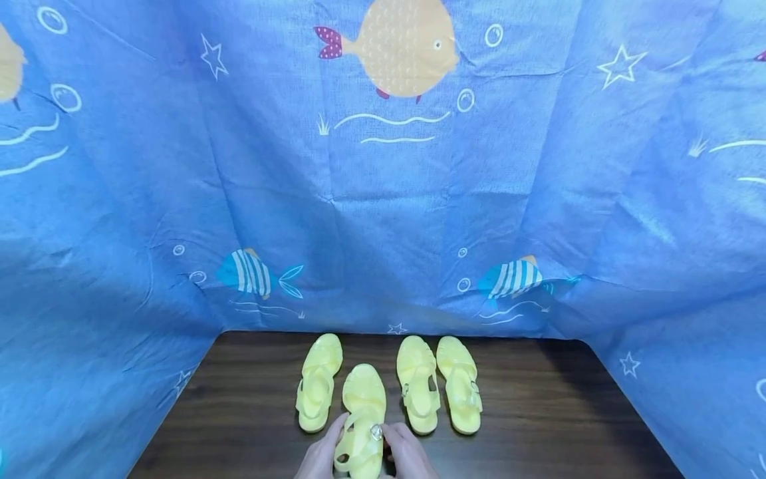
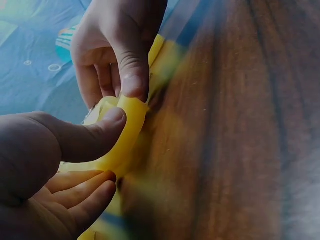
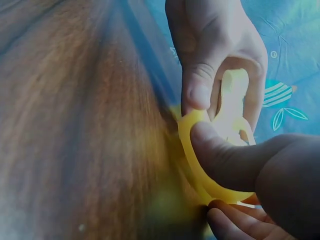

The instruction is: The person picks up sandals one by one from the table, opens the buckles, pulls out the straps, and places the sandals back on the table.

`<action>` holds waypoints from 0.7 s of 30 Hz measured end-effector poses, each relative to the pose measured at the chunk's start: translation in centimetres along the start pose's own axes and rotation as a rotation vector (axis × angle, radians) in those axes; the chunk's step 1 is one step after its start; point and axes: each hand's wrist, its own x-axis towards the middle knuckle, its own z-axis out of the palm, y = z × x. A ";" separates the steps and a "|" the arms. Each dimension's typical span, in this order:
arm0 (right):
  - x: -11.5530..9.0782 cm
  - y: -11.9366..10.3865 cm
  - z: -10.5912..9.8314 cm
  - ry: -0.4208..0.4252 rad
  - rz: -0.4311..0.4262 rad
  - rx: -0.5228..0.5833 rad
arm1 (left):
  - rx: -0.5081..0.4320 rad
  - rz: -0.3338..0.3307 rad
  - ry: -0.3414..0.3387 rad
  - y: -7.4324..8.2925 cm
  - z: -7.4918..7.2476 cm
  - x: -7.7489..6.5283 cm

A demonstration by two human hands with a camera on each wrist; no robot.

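A pale yellow jelly sandal point(image 1: 365, 396) with a round clear buckle points toe-away at the front middle of the table. My left hand point(image 1: 321, 456) grips its heel end from the left, and my right hand point(image 1: 409, 456) holds the same end from the right, by the buckle. In the left wrist view my left thumb lies over the yellow heel part point(image 2: 131, 127), with fingers beneath it. The right wrist view has my right thumb point(image 3: 206, 142) pressed on the curved yellow edge, fingers below. A loop of strap point(image 3: 234, 87) stands up between the hands there.
Three matching sandals lie farther back: one to the left point(image 1: 323, 366), and a pair, a middle one point(image 1: 413, 356) and a right one point(image 1: 456, 359), side by side. The dark wooden table point(image 1: 556, 406) ends at a blue fish-print cloth point(image 1: 389, 233) hanging behind and on both sides.
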 end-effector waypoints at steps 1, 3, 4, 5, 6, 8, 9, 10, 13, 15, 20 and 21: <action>0.1 -0.1 0.0 -0.001 -0.019 -0.023 | -0.022 0.028 0.008 0.3 -0.2 0.0; 0.2 -0.2 -0.1 0.001 -0.064 -0.110 | -0.058 0.060 0.017 1.9 -1.1 0.1; 0.3 -0.4 -0.1 -0.003 -0.056 -0.125 | -0.064 0.046 0.018 2.8 -1.6 0.1; 0.4 -0.6 -0.1 -0.009 -0.031 -0.132 | -0.077 0.029 0.008 3.8 -2.1 0.0; 0.4 -0.7 0.0 -0.015 -0.006 -0.130 | -0.089 0.003 -0.012 4.6 -2.5 0.0; 0.6 -0.8 -0.2 -0.025 0.033 -0.139 | -0.101 -0.048 -0.043 5.5 -2.8 0.4; 0.6 -0.7 -0.2 -0.029 0.041 -0.140 | -0.102 -0.058 -0.048 5.6 -2.9 0.5; 0.6 -0.7 -0.2 -0.035 0.047 -0.136 | -0.109 -0.064 -0.056 5.6 -2.8 0.5; 0.8 -0.4 -0.1 -0.043 0.055 -0.114 | -0.109 -0.053 -0.060 5.3 -2.6 0.7; 1.2 -0.3 0.0 -0.039 0.054 -0.133 | -0.074 -0.025 -0.043 5.2 -2.4 0.8; 2.3 -0.6 -0.1 -0.014 0.066 -0.221 | -0.004 0.009 0.011 5.5 -2.1 1.5; 2.6 -0.7 -0.2 -0.007 0.067 -0.234 | -0.004 0.002 0.020 5.6 -2.0 1.7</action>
